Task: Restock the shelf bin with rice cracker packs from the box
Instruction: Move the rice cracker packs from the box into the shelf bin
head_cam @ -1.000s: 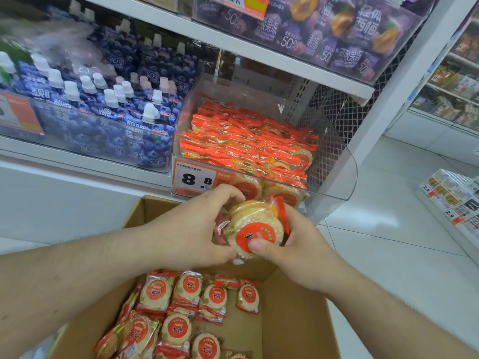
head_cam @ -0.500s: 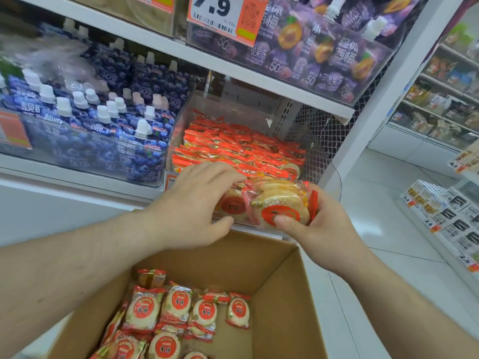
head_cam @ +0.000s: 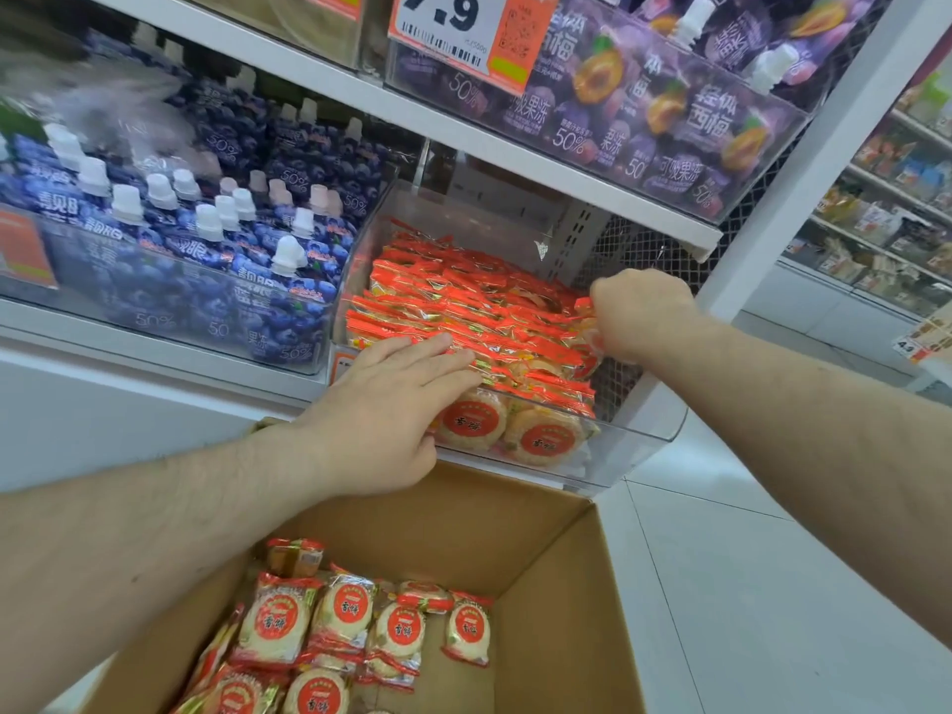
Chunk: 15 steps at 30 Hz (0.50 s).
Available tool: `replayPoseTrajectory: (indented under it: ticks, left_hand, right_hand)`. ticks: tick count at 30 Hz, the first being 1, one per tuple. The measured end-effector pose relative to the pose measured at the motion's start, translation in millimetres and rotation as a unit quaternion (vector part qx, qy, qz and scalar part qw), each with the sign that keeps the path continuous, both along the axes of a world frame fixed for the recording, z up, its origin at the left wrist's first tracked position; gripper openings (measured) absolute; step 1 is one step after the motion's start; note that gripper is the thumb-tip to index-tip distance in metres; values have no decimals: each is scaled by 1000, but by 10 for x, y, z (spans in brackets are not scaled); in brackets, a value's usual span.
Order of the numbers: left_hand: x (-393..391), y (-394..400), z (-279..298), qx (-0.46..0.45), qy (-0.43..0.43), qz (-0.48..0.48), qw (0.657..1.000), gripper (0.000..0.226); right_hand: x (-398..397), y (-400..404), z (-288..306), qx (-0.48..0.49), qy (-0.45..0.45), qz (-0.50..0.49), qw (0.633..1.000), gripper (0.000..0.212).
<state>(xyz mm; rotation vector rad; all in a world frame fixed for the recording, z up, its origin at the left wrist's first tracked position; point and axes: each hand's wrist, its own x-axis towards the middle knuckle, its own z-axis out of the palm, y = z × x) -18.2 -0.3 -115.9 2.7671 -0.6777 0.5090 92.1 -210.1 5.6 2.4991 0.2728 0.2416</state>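
**Both hands at the cracker bin**

Left hand (head_cam: 384, 404) lies flat, fingers straight and together, pressing on the front rows of red-and-clear rice cracker packs (head_cam: 463, 322) that fill the clear plastic shelf bin (head_cam: 639, 440). Its palm hangs over the bin's front edge, covering most of an orange price label. Right hand (head_cam: 639, 314) reaches in at the bin's right side, knuckles up and fingers curled down among the packs by the right wall; a red pack edge shows against its fingers, but whether it grasps a pack cannot be told. Two packs stand face-out behind the bin's front wall, showing round pale crackers with red circular labels.

Below the bin sits an open brown cardboard box (head_cam: 556, 584), with more of the same packs (head_cam: 340, 626) lying loose along its left and lower part.

Left of the bin stands a bin of blue spouted jelly pouches with white caps (head_cam: 206, 234). On the shelf above, purple plum jelly pouches (head_cam: 669, 110) sit behind a white-and-orange 7.9 price tag (head_cam: 463, 28).
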Motion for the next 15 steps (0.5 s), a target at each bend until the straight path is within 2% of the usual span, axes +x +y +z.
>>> replayPoseTrajectory:
  ticks: [4,7,9,11,13,15]
  left_hand:
    - [8,20,-35,-2,-4,0,1000,71]
    - [1,16,-32,1,-2,5,1000,72]
    - [-2,8,-35,4,-2,5,1000,73]
    - [-10,9,-43,12,-9,10,1000,74]
    - [-18,13,-42,27,-11,14,999,73]
    - [-16,8,-46,35,-12,18,999,73]
  right_hand:
    - [262,15,-24,12,78,-29,996,7]
    - [411,-83,8,26,152,-41,987,42]
    - [479,-200,-14,41,190,-41,980,53]
    - [547,-309,-118,-4,187,-42,981,58]
    - [590,-360,-246,-78,159,-39,983,66]
    - [585,-363,-365,-110,120,-17,987,74]
